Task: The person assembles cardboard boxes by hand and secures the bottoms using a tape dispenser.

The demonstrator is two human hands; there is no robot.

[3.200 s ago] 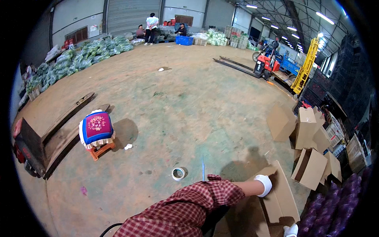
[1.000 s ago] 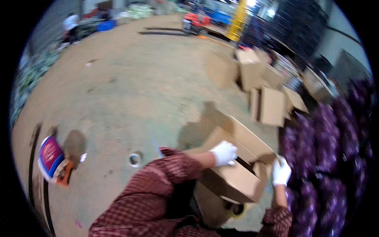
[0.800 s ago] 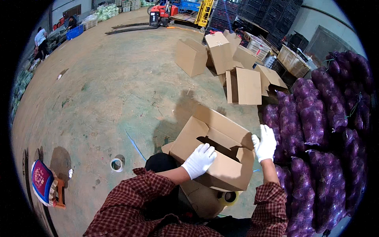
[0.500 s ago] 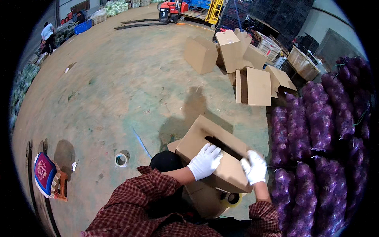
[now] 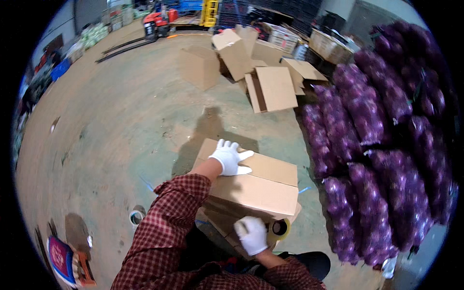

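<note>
**Left palm flat on carton top; right hand near tape roll**

Far left: a cushioned stool on the floor. Next, a pale tape roll, also on the floor, well apart from the carton.

Left hand, white-gloved: fingers spread wide, resting flat on the carton's top; nothing gripped.

Right hand, also gloved, on the near side of the carton: fingers curled inward. Cannot tell whether they hold anything.

Carton: brown, directly under the left hand, top panels lying shut along a lengthwise seam.

Step in hand, as judged: pressing the top panels together. Next move probably calls for even pressure from the left palm while the right fingers open around the yellowish tape roll, just right of them. Contact between glove and roll is uncertain.

Far right: stacked purple sacks, apart from the carton.
</note>
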